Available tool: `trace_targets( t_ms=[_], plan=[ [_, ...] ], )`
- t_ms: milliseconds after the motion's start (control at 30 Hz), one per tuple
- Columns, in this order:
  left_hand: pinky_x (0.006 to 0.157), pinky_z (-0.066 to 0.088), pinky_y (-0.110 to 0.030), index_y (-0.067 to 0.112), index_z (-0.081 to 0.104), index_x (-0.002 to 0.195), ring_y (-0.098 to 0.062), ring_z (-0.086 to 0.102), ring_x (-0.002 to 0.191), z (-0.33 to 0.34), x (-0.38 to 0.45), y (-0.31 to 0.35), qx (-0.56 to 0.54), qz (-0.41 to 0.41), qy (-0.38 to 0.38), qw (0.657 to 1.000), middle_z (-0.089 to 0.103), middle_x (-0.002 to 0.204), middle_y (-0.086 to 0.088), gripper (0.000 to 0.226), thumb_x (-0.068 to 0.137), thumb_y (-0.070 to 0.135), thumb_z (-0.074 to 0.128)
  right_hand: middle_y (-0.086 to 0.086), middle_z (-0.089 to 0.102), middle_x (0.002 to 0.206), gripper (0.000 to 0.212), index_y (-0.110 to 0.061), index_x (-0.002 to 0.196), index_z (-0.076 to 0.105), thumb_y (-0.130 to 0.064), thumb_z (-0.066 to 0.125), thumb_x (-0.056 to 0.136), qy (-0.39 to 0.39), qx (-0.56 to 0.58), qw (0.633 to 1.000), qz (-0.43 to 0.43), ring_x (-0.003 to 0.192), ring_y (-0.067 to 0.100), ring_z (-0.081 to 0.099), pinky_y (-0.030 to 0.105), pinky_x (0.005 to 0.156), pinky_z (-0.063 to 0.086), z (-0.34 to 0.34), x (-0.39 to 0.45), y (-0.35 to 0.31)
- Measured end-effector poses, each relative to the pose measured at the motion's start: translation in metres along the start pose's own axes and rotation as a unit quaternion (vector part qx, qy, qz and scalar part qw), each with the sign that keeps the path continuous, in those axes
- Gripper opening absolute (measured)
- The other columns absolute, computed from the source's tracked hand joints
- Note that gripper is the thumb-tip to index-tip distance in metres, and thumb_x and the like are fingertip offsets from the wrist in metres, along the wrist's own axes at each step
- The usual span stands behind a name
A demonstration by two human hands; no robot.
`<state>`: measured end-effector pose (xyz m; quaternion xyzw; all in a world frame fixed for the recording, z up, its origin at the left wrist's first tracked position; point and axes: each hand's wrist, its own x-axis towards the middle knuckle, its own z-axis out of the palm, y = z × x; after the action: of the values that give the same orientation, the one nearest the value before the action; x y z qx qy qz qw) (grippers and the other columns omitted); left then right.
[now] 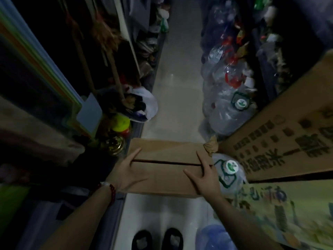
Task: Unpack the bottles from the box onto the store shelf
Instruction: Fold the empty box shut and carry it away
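Both your hands are flat on the closed cardboard box (165, 166), left hand (128, 172) at its left end, right hand (205, 177) at its right, fingers straight, nothing pinched. It's in the aisle between shelves, ahead of your black slippers (157, 239), beside a green-capped water jug (229, 173).

Both hands (167, 175) flat on closed box (167, 152); aisle floor (178, 87) beyond

Dim, underexposed frame; pale floor (177, 98) is brightest, shelves sink into shadow, edges show wide-angle stretch and blur.
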<state>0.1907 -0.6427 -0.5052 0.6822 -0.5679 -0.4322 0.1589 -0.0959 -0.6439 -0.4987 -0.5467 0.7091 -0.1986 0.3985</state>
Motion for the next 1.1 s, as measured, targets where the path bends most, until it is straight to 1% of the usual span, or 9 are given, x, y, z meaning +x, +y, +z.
trace_targets(
  t_ms=[67, 133, 233, 367, 600, 733, 900, 1000, 1100],
  plan=[
    [0.100, 0.031, -0.012, 0.038, 0.034, 0.144, -0.015, 0.045, 0.126, 0.018, 0.024, -0.037, 0.016, 0.008, 0.007, 1.000, 0.044, 0.137, -0.002, 0.105, 0.055, 0.037, 0.090, 0.014, 0.045, 0.138, 0.082, -0.038, 0.146, 0.029, -0.049, 0.072, 0.077, -0.001, -0.008, 1.000, 0.010, 0.123, 0.031, 0.048, 0.037, 0.102, 0.041, 0.032, 0.019, 0.023],
    [0.108, 0.037, -0.026, 0.056, 0.034, 0.135, -0.023, 0.048, 0.128, 0.040, 0.045, -0.075, 0.013, 0.001, 0.008, 1.000, 0.046, 0.138, -0.008, 0.103, 0.047, 0.057, 0.087, 0.014, 0.041, 0.137, 0.082, -0.042, 0.145, 0.026, -0.050, 0.072, 0.077, 0.004, -0.005, 1.000, 0.015, 0.122, 0.032, 0.047, 0.038, 0.104, 0.039, 0.065, 0.035, 0.049],
    [0.105, 0.044, -0.036, 0.072, 0.029, 0.122, -0.020, 0.051, 0.123, 0.078, 0.077, -0.134, -0.006, -0.015, 0.002, 1.000, 0.051, 0.132, -0.002, 0.097, 0.036, 0.080, 0.074, 0.009, 0.038, 0.141, 0.084, -0.053, 0.141, 0.023, -0.056, 0.072, 0.073, 0.004, 0.011, 1.000, 0.017, 0.125, 0.030, 0.046, 0.043, 0.106, 0.041, 0.113, 0.056, 0.099],
    [0.102, 0.046, -0.036, 0.060, 0.034, 0.126, -0.021, 0.049, 0.126, 0.131, 0.099, -0.186, -0.047, -0.030, -0.020, 0.998, 0.049, 0.139, -0.003, 0.090, 0.049, 0.054, 0.082, 0.010, 0.039, 0.142, 0.086, -0.054, 0.141, 0.022, -0.059, 0.072, 0.071, -0.008, 0.017, 0.999, 0.037, 0.123, 0.030, 0.048, 0.043, 0.103, 0.044, 0.170, 0.081, 0.172],
    [0.104, 0.044, -0.042, 0.032, 0.043, 0.141, -0.027, 0.047, 0.127, 0.211, 0.133, -0.279, -0.013, -0.031, 0.004, 0.999, 0.044, 0.141, -0.010, 0.093, 0.058, 0.045, 0.083, 0.007, 0.031, 0.149, 0.088, -0.045, 0.146, 0.021, -0.050, 0.072, 0.075, -0.008, 0.021, 0.999, 0.045, 0.128, 0.027, 0.040, 0.043, 0.106, 0.040, 0.250, 0.099, 0.267],
    [0.103, 0.043, -0.035, 0.032, 0.043, 0.141, -0.028, 0.048, 0.122, 0.234, 0.142, -0.301, 0.018, -0.038, 0.022, 0.999, 0.043, 0.137, -0.011, 0.088, 0.065, 0.031, 0.086, 0.010, 0.029, 0.148, 0.086, -0.042, 0.147, 0.022, -0.046, 0.073, 0.077, -0.001, 0.014, 0.999, 0.052, 0.128, 0.029, 0.042, 0.039, 0.107, 0.037, 0.272, 0.109, 0.291],
    [0.102, 0.040, -0.028, 0.033, 0.041, 0.142, -0.028, 0.046, 0.124, 0.254, 0.146, -0.316, 0.050, -0.048, 0.049, 0.996, 0.040, 0.139, -0.013, 0.090, 0.065, 0.030, 0.086, 0.012, 0.029, 0.145, 0.085, -0.045, 0.146, 0.023, -0.044, 0.074, 0.077, 0.004, 0.012, 0.998, 0.055, 0.123, 0.030, 0.045, 0.038, 0.104, 0.039, 0.286, 0.117, 0.306],
    [0.101, 0.035, -0.026, 0.033, 0.038, 0.144, -0.029, 0.040, 0.129, 0.257, 0.144, -0.314, 0.064, -0.044, 0.057, 0.995, 0.031, 0.146, -0.012, 0.087, 0.070, 0.029, 0.083, 0.010, 0.026, 0.146, 0.085, -0.050, 0.144, 0.020, -0.049, 0.072, 0.076, 0.007, 0.011, 0.999, 0.052, 0.125, 0.031, 0.043, 0.045, 0.107, 0.041, 0.292, 0.118, 0.313],
    [0.108, 0.034, -0.035, 0.034, 0.033, 0.146, -0.033, 0.031, 0.136, 0.257, 0.140, -0.308, 0.079, -0.059, 0.038, 0.994, 0.017, 0.153, -0.012, 0.081, 0.077, 0.030, 0.076, 0.011, 0.014, 0.154, 0.085, -0.057, 0.142, 0.011, -0.059, 0.065, 0.077, 0.002, -0.038, 0.996, 0.078, 0.134, 0.040, 0.031, 0.055, 0.107, 0.038, 0.295, 0.114, 0.309]
  ],
)
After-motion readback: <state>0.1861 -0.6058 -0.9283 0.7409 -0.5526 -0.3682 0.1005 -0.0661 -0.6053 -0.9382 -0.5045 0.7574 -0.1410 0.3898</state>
